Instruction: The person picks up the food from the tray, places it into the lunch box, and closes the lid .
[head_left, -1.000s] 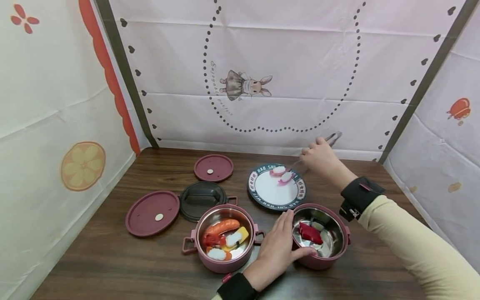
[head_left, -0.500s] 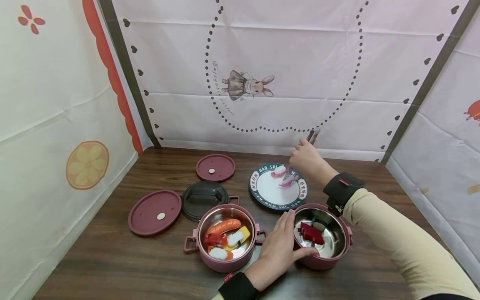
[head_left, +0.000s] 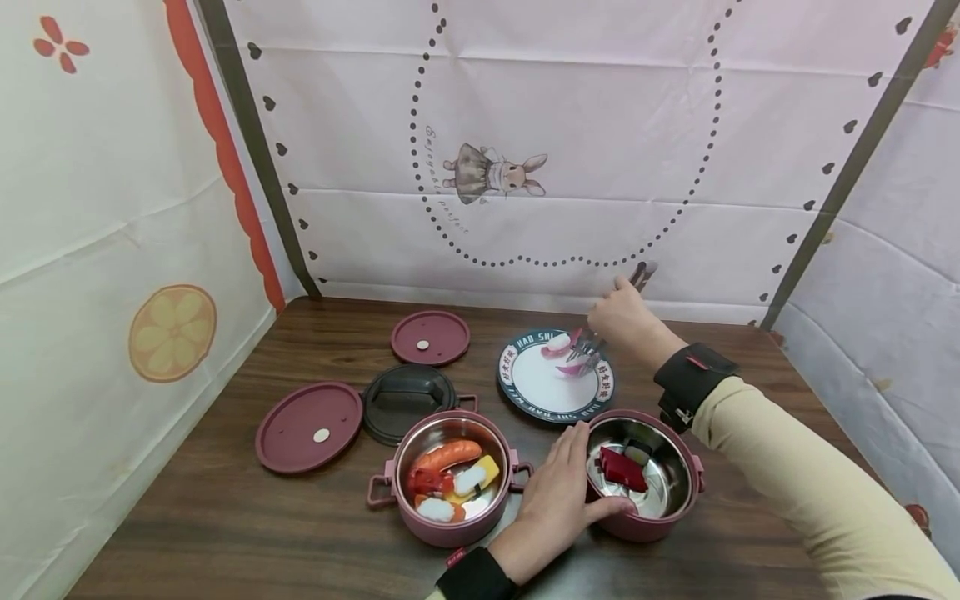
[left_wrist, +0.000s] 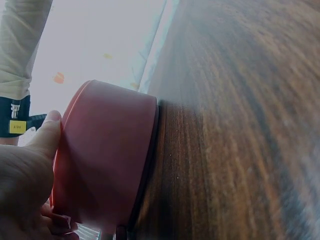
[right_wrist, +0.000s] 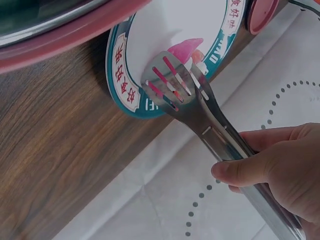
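Observation:
My right hand (head_left: 628, 318) grips metal serving tongs (right_wrist: 220, 137) with slotted heads. The tongs' heads are at the right side of a white plate (head_left: 540, 392) with a patterned rim, over a pink-and-white toy sushi piece (head_left: 572, 369); I cannot tell whether they pinch it. Another toy sushi piece (head_left: 557, 342) lies just behind. My left hand (head_left: 547, 500) holds the side of the right pink pot (head_left: 636, 531), thumb at its rim. Inside that pot are a dark red toy piece (head_left: 622, 469) and a dark-and-pale piece (head_left: 638, 452).
Left of my left hand stands another pink pot (head_left: 459, 533) holding a toy sausage and several toy food pieces. Two dark pink lids (head_left: 300, 429) and a black lid (head_left: 405, 398) lie farther left. A printed white cloth (head_left: 360, 225) hangs behind the table.
The right hand with the tongs shifted left, then slightly back right; the tong heads now overlap the right sushi piece. The left hand and pots keep their places.

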